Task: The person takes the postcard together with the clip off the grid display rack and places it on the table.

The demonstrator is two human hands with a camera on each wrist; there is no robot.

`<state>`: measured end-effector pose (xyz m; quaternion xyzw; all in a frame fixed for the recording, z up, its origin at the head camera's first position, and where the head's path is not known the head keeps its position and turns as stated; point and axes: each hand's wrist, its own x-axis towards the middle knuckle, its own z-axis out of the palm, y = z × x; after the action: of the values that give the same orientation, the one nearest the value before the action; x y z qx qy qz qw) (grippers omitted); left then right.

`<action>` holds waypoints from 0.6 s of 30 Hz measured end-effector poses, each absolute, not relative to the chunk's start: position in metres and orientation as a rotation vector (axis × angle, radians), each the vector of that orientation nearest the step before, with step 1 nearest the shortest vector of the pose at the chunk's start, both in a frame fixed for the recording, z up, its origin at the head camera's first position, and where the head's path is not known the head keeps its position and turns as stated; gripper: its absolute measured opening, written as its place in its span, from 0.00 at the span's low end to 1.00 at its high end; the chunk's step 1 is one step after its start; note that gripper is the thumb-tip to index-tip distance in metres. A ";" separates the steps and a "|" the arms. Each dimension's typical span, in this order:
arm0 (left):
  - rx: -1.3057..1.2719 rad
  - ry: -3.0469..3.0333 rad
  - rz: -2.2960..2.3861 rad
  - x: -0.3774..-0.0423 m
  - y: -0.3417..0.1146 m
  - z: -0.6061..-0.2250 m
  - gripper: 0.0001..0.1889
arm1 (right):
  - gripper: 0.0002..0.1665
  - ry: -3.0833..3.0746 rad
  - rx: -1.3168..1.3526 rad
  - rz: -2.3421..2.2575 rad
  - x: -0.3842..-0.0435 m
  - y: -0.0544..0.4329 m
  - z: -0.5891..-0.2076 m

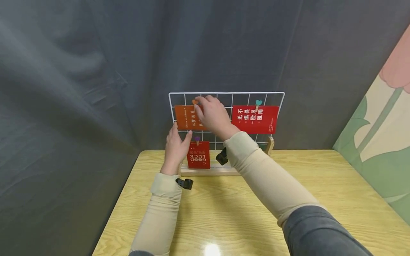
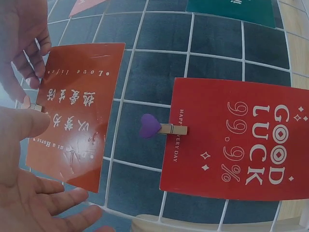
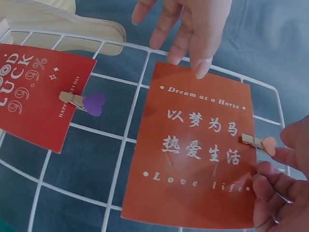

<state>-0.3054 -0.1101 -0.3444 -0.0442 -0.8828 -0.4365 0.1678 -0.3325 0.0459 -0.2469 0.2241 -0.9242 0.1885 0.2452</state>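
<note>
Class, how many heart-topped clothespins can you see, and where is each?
3: an orange-heart clothespin on the orange card, a purple-heart one on the GOOD LUCK card below, and a teal-heart one on the upper-right red card. Another may be hidden behind the right arm.

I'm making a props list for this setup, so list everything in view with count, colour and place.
wire rack: 1, white, on the table
wooden base: 1, pale, under the rack
orange card: 1, orange, rack's upper left
GOOD LUCK card: 1, red, lower left
wide card: 1, red, upper right
green card: 1, green, lower right, partly seen
orange-heart peg: 1, on the orange card
purple-heart peg: 1, on the GOOD LUCK card
teal-heart peg: 1, on the wide card
table: 1, light wood, below
curtain: dark grey-blue, behind and left
flower picture: 1, pink and green, right
straps: 2, black, at the wrists
sleeves: 2, cream and grey, forearms
left hand: 1, beside the orange card
right hand: 1, at the orange-heart peg
</note>
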 end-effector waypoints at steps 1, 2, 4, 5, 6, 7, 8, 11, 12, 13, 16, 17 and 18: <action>-0.128 -2.506 -1.245 -0.306 -0.110 -0.344 0.42 | 0.25 -2.524 0.611 0.516 -0.333 0.046 -0.247; -0.133 -2.498 -1.252 -0.306 -0.110 -0.344 0.42 | 0.25 -2.525 0.608 0.514 -0.333 0.045 -0.247; -0.144 -2.482 -1.263 -0.307 -0.110 -0.344 0.41 | 0.25 -2.530 0.599 0.503 -0.334 0.045 -0.247; -0.148 -2.474 -1.270 -0.307 -0.110 -0.345 0.40 | 0.26 -2.533 0.593 0.497 -0.335 0.045 -0.247; -0.150 -2.466 -1.278 -0.308 -0.110 -0.345 0.40 | 0.26 -2.539 0.588 0.493 -0.335 0.044 -0.247; -0.151 -2.459 -1.284 -0.308 -0.110 -0.345 0.39 | 0.26 -2.546 0.583 0.482 -0.336 0.044 -0.247; -0.151 -2.453 -1.292 -0.308 -0.110 -0.345 0.39 | 0.26 -2.556 0.579 0.472 -0.337 0.043 -0.247; -0.148 -2.439 -1.318 -0.309 -0.110 -0.347 0.38 | 0.26 -2.581 0.561 0.448 -0.339 0.040 -0.248; -0.149 -2.431 -1.330 -0.309 -0.110 -0.347 0.38 | 0.27 -2.589 0.552 0.442 -0.339 0.039 -0.249; -0.151 -2.422 -1.343 -0.309 -0.110 -0.348 0.37 | 0.26 -2.593 0.544 0.439 -0.340 0.038 -0.249; -0.158 -2.374 -1.390 -0.310 -0.110 -0.350 0.35 | 0.26 -2.593 0.522 0.462 -0.342 0.036 -0.251; -0.159 -2.354 -1.402 -0.311 -0.110 -0.351 0.34 | 0.26 -2.592 0.517 0.468 -0.342 0.036 -0.251; -0.158 -2.336 -1.414 -0.312 -0.110 -0.351 0.34 | 0.26 -2.592 0.512 0.477 -0.342 0.035 -0.251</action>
<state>-0.3118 -0.1103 -0.3513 -0.0565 -0.8364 -0.5065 0.2019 -0.3417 0.0353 -0.2510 0.1859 -0.9403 0.1730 0.2264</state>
